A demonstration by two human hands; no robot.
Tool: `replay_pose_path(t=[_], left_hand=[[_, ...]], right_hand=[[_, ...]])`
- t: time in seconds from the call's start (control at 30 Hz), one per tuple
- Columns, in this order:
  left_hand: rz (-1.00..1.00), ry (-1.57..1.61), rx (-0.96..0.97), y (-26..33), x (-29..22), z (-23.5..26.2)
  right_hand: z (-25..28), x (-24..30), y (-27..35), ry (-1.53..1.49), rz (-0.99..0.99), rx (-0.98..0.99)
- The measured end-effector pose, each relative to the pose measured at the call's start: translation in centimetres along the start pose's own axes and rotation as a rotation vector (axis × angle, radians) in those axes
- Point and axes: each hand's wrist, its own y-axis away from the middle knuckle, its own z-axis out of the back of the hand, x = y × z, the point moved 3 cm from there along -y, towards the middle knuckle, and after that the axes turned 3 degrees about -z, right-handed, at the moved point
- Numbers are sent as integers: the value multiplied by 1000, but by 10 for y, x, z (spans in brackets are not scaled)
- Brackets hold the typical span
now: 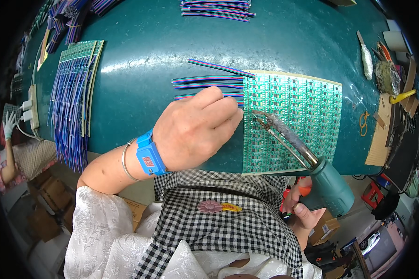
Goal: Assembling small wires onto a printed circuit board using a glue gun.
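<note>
A green circuit board panel [293, 121] lies on the table in front of me, covered with rows of small parts. Several flat multicoloured ribbon wires [207, 80] run leftward from its left edge. My left hand [198, 123] is closed in a pinch at that edge, on a ribbon wire whose end the fingers hide. In my right hand [303, 210] is a soldering gun [333, 188] with a green body, its handle partly hidden. The gun's dark tip and thin feed tube reach over the board, close to my left fingertips. A loose ribbon wire [219, 67] lies slanted across the board's top corner.
Boards with wires attached [74, 88] are stacked at the left. More ribbon wires [216, 10] lie at the far edge, with bundles [70, 21] at far left. Small scissors [364, 123] and a cardboard piece [381, 135] lie right. Another person's gloved hand [8, 125] shows at far left.
</note>
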Motion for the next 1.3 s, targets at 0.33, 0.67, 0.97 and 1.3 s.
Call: replay_pose_path(t=[0.33, 0.67, 0.97, 1.3], left_hand=[[-3, 11, -6, 1, -1, -1], [11, 8, -2, 0, -2, 4], [56, 20, -68, -17, -12, 4], [468, -341, -132, 43, -1, 90]], right_hand=[[0, 2, 0, -14, -29, 27], [23, 13, -17, -152, 252, 188], [94, 114, -51, -387, 832, 53], [152, 94, -91, -301, 705, -167]])
